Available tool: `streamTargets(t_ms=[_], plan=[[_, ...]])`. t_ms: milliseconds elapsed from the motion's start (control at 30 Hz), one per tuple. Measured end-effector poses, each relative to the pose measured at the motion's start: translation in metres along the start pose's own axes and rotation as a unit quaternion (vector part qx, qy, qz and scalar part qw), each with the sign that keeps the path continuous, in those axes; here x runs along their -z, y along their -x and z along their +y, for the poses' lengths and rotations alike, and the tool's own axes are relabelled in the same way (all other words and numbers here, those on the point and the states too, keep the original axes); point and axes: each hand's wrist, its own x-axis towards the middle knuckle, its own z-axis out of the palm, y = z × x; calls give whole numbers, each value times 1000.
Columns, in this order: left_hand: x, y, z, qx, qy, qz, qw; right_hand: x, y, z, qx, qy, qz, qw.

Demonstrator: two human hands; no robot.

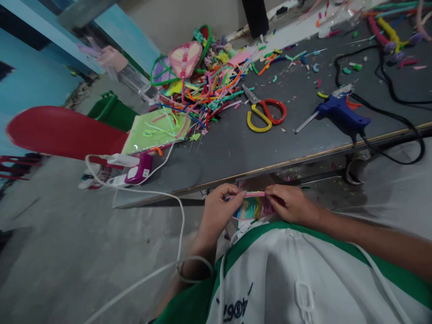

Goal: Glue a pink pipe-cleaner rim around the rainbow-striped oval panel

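Note:
In front of my body, past the table's near edge, I hold a small striped craft piece (251, 209) in blue, green, yellow and pink. A straight pink strip (254, 194), which looks like a pipe cleaner, runs along its top. My left hand (224, 204) pinches the strip's left end between thumb and fingers. At the other end, my right hand (286, 202) pinches it with the fingertips. The fingers cover both ends, and whether the strip is fixed to the striped piece I cannot tell.
On the grey table (216, 157) lie red-and-yellow scissors (266, 114), a blue glue gun (342, 112) with a black cord, and a heap of pipe-cleaner scraps (205, 94). A green packet (155, 128) and a purple plugged-in device (140, 168) are at the left. A white cable (182, 216) hangs beside my left arm.

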Motion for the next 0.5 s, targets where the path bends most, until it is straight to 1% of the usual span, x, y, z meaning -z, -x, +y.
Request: streamTargets(t_ms=[133, 300, 400, 500], plan=[[-3, -2, 1, 20, -17, -1, 1000, -1, -1, 1, -18, -16, 0, 1000], [-5, -2, 7, 11, -20, -13, 1000, -2, 0, 3, -38, -32, 19, 999], [-4, 0, 7, 22, 10, -26, 999, -2, 0, 2, -48, -51, 20, 997], [-5, -1, 2, 38, 56, -33, 997, -3, -1, 2, -71, -73, 22, 995]])
